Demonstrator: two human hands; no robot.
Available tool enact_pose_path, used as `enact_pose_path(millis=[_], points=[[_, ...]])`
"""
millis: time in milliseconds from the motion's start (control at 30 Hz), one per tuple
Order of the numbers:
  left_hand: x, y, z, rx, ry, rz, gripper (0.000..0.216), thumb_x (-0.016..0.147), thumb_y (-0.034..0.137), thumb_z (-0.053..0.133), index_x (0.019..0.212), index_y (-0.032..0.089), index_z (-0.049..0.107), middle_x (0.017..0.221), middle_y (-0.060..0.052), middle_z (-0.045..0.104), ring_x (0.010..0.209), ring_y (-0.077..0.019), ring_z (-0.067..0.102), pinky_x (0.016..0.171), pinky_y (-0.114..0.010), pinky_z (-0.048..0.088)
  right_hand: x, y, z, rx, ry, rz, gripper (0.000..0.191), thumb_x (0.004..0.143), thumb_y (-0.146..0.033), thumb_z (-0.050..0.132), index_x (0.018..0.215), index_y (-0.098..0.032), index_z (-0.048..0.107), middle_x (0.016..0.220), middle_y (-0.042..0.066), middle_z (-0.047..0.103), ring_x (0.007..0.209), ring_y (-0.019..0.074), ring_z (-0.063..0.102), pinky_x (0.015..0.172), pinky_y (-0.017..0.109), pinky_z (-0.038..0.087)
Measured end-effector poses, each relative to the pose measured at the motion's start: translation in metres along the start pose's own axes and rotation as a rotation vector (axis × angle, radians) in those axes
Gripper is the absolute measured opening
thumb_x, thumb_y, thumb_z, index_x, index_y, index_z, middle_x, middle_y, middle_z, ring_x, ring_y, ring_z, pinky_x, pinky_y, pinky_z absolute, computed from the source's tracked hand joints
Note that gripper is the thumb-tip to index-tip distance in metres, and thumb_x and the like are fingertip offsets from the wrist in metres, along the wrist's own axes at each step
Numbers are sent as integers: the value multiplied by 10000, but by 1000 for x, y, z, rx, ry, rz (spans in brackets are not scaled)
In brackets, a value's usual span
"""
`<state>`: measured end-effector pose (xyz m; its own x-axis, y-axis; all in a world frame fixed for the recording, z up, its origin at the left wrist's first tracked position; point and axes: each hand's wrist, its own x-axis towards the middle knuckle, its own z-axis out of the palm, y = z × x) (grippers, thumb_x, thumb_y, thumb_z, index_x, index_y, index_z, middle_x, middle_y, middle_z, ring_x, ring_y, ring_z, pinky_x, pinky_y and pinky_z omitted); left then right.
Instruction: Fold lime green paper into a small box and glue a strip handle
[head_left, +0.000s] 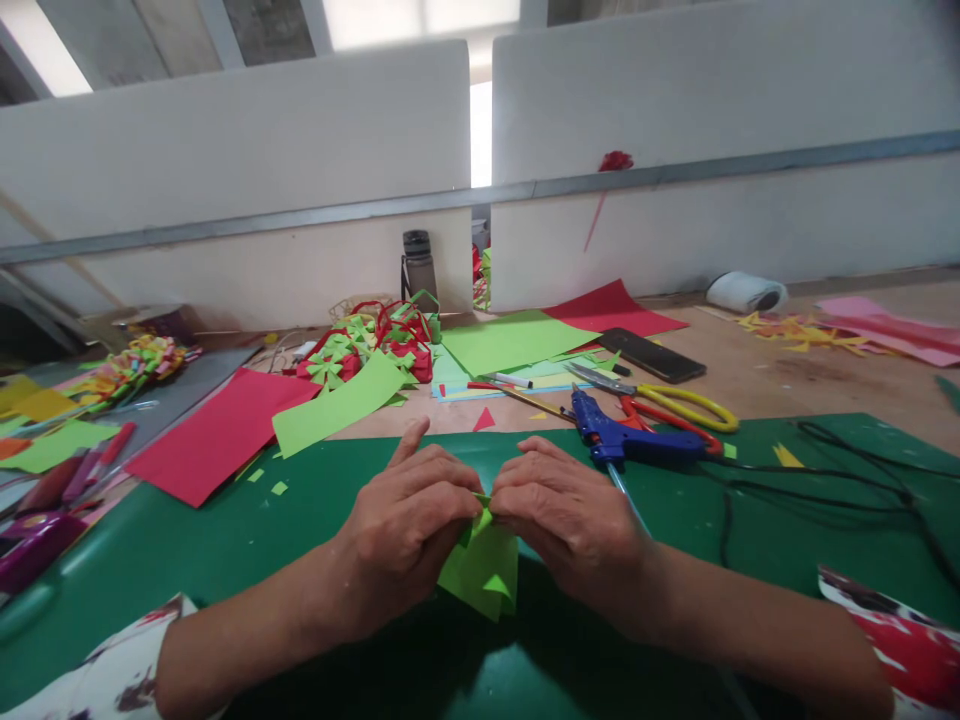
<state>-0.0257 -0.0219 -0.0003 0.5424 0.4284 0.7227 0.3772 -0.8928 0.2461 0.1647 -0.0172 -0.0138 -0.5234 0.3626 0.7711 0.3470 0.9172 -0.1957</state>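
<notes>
With your left hand (420,525) and right hand (566,525) you are pinching the top of a small green paper (480,575) between your fingertips, nearer you and left of the glue gun (634,442); its shaping is looking begun but unfinished. Beyond the glue gun, farther left, red-and-green ornaments (375,340) are sitting apparently made up, while a green sheet (517,342) is lying seemingly uncut.

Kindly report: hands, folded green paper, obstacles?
Left hand, right hand: pinching folded green paper. Paper over dark green mat. Blue plastic glue gun beyond right hand, not blocking.
</notes>
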Motion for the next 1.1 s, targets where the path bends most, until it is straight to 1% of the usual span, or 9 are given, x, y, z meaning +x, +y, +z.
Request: enact_pose_path(millis=[100,233,367,500,600,733,833,967,1100], points=[[1,2,0,-5,15,-23,158,824,38,502,793,178,568,802,-12,665,757,-100,626,1086,-441,241,0,0,0,-3,9,-2,176,874,-71,425,802,-156,561,744,43,658,732,134,595,838,337,411],[1,4,-1,-22,0,-71,169,811,11,509,792,170,563,793,-9,675,760,-97,641,1099,-456,194,1,0,0,-1,2,7,172,878,-73,429,818,-159,565,745,41,658,732,137,591,834,341,415],[1,5,-2,-35,-29,-88,176,811,5,501,790,172,551,810,-10,677,784,-95,641,1104,-456,159,-1,2,2,33,2,5,128,867,-90,476,818,-162,569,746,46,645,732,148,574,780,339,432],[1,5,-4,-49,-72,-84,183,807,4,497,797,181,543,838,-8,678,807,-98,642,1111,-444,121,-3,4,4,83,-4,3,140,865,-83,466,809,-156,571,738,51,620,713,149,538,733,333,441],[2,5,-7,9,-67,-103,179,811,17,503,817,190,549,816,11,681,784,-97,642,1116,-435,103,-2,3,3,97,6,4,145,867,-80,455,814,-146,573,737,60,614,704,153,517,703,322,444],[1,4,-8,77,-47,-174,155,810,40,522,832,189,558,743,40,667,683,-72,625,1105,-410,173,0,2,1,78,-7,17,151,868,-76,446,810,-146,567,730,62,610,695,159,513,677,318,437],[0,5,-8,59,-44,-218,152,815,49,522,852,188,572,747,38,675,678,-69,635,1095,-404,217,2,2,0,57,-13,24,154,867,-80,442,800,-153,560,723,62,611,695,162,519,663,317,432],[-1,6,-7,49,-28,-244,150,822,57,516,856,188,582,758,27,690,676,-75,651,1092,-402,240,3,1,0,44,-10,38,155,866,-85,446,812,-154,574,732,64,616,709,161,530,667,315,432],[-1,6,-7,32,-30,-254,153,829,50,501,853,186,566,762,34,685,663,-66,647,1097,-410,233,2,-1,0,52,-25,77,119,856,-97,482,830,-159,580,774,65,605,727,159,530,670,307,435]])
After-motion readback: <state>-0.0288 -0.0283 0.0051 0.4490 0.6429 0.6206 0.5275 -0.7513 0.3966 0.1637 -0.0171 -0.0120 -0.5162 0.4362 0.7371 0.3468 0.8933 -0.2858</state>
